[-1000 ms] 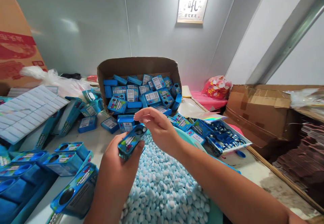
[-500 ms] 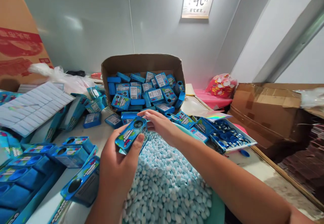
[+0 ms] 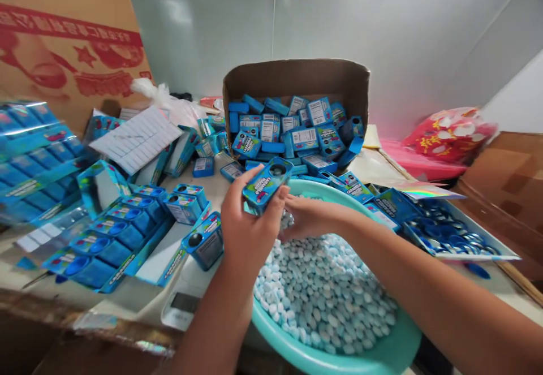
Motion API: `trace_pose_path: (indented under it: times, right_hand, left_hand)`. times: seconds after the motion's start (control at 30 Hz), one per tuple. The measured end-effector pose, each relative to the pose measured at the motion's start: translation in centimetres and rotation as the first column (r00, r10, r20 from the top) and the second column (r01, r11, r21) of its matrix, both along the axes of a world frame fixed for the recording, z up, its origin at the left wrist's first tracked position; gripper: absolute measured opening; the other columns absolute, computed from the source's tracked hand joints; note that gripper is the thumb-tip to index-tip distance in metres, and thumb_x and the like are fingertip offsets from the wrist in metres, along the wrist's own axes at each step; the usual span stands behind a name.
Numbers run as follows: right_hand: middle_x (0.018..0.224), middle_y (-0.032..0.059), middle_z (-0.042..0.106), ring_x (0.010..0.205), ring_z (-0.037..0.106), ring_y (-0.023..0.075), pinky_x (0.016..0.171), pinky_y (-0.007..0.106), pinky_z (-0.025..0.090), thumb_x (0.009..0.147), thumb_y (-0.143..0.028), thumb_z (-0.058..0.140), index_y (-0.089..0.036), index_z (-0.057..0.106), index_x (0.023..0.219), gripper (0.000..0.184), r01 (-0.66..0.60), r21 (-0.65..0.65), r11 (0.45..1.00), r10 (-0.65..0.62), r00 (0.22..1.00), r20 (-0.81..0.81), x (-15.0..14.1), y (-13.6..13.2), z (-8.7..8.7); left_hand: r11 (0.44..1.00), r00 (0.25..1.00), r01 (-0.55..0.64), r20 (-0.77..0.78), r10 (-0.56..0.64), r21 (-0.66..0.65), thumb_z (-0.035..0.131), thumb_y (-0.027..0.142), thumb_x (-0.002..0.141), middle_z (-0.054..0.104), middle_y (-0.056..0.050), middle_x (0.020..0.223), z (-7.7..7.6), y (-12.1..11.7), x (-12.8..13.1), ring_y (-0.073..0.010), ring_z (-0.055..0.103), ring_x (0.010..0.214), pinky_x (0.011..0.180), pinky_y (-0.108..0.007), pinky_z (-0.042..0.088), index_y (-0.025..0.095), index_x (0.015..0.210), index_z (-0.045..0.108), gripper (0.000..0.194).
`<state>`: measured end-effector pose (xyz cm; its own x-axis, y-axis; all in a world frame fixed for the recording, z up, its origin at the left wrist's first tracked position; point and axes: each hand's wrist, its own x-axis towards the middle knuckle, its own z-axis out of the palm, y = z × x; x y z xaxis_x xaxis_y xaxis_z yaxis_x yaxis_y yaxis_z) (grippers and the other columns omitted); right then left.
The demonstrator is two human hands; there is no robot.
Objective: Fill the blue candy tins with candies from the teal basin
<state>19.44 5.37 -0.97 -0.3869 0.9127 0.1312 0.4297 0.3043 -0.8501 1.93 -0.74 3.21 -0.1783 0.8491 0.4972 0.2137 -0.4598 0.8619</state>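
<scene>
The left hand grips a small blue box, thumb on its near side and fingers behind, and holds it tilted over the far-left rim of the teal basin. The box is rectangular and glossy, with colourful print and a round dark hole in its upper face. The right hand is just beside it, its fingers curled down onto the candies; I cannot tell what they pinch. The candies are small, oval, pale blue and white, and fill the smooth plastic basin. Behind, at the far edge of the worktop, a brown cardboard carton holds many similar boxes.
</scene>
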Motion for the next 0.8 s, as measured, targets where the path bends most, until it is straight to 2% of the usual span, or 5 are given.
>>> trace_pose_path:
  times: [0.13, 0.33, 0.5, 0.6, 0.8]
  right_hand:
    - [0.117, 0.0135, 0.069, 0.101, 0.065, 0.0381, 0.086, 0.043, 0.054, 0.051, -0.068, 0.094, -0.019, 0.068, 0.124, 0.092, -0.161, -0.208, 0.965, 0.25, 0.804, 0.54, -0.3, -0.7, 2.6]
    - [0.141, 0.0162, 0.058, 0.12, 0.06, 0.0416, 0.102, 0.047, 0.051, 0.062, -0.071, 0.089, -0.018, 0.053, 0.146, 0.106, -0.271, -0.302, 0.914, 0.405, 0.648, 0.645, -1.1, -1.4, 4.0]
    - [0.146, 0.0157, 0.057, 0.126, 0.058, 0.0417, 0.108, 0.049, 0.048, 0.066, -0.064, 0.092, -0.02, 0.051, 0.151, 0.105, -0.287, -0.375, 0.881, 0.466, 0.662, 0.588, -1.3, -1.5, 4.5]
    - [0.152, 0.0168, 0.051, 0.132, 0.053, 0.0449, 0.112, 0.055, 0.045, 0.065, -0.061, 0.094, -0.021, 0.047, 0.156, 0.11, -0.272, -0.378, 0.885, 0.454, 0.685, 0.57, -1.4, -1.5, 4.6]
    - [0.147, 0.0144, 0.056, 0.126, 0.057, 0.0463, 0.111, 0.056, 0.047, 0.058, -0.059, 0.099, -0.023, 0.051, 0.153, 0.112, -0.264, -0.398, 0.879, 0.458, 0.703, 0.544, -1.2, -1.1, 4.3]
  left_hand:
    - [0.991, 0.977, -0.112, -0.173, 0.124, 0.076, 0.081, 0.043, 0.079, 0.073, -0.006, 0.115, 2.6, 1.3, -3.1, -0.0214, 0.072, 0.095, 0.086, -0.031, 0.058, 0.02, 0.122, 0.066, 0.051]
    - [0.976, 0.804, -0.216, -0.564, 0.189, 0.019, 0.081, 0.056, 0.07, 0.07, -0.003, 0.096, 6.9, 8.0, -8.5, -0.0222, 0.066, 0.083, 0.076, -0.036, 0.055, 0.021, 0.11, 0.069, 0.055]
    - [0.933, 0.718, 0.047, -0.637, -0.281, -0.358, 0.078, 0.039, 0.058, 0.069, -0.01, 0.118, 3.9, 13.8, -10.3, -0.0295, 0.069, 0.105, 0.089, -0.04, 0.058, 0.017, 0.142, 0.054, 0.091]
    - [0.819, 0.589, 0.198, -0.602, -0.539, -0.539, 0.073, 0.028, 0.055, 0.074, -0.011, 0.117, 0.7, 14.8, -10.1, -0.0318, 0.07, 0.11, 0.099, -0.041, 0.056, 0.016, 0.12, 0.071, 0.066]
    - [0.739, 0.432, 0.269, -0.608, -0.666, -0.618, 0.074, 0.031, 0.059, 0.078, -0.01, 0.111, -1.5, 15.4, -9.9, -0.0319, 0.074, 0.103, 0.095, -0.043, 0.059, 0.019, 0.107, 0.076, 0.049]
